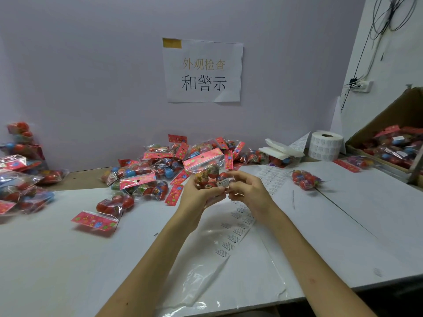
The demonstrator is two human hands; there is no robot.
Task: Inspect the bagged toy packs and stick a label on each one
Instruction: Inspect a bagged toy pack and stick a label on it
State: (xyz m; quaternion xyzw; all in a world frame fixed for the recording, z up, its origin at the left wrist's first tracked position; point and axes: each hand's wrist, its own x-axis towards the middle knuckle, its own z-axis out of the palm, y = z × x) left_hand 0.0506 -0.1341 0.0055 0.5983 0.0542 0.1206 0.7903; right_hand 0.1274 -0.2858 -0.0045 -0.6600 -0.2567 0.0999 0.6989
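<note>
The big white table (pixel 68 259) fills the near part of the room. Its near edge slants across the bottom right. Its far edge meets the pale wall (pixel 91 76). Wide bare board shows on the near left and on the right side.

At the far right a brown cardboard box (pixel 389 117) lies tipped, its open side facing the table. Bagged packs of red and blue balls lie inside it.

A big heap of packs (pixel 158 170) lies in the far middle against the wall. Another heap (pixel 20 179) sits at the left edge. A clear plastic sheet (pixel 206 259) lies flat in the near middle. A strip of labels (pixel 238 227) lies on it.

A white roll of labels (pixel 326 145) stands far right, just beside the box. One lone pack (pixel 305 179) lies near it.

The two hands are close together above the middle of the table. The left hand (pixel 196 193) grips the toy pack (pixel 207 165) from below, fingers curled round it. The right hand (pixel 249 191) pinches the same pack where a small white label (pixel 223 183) sits on the bag.
</note>
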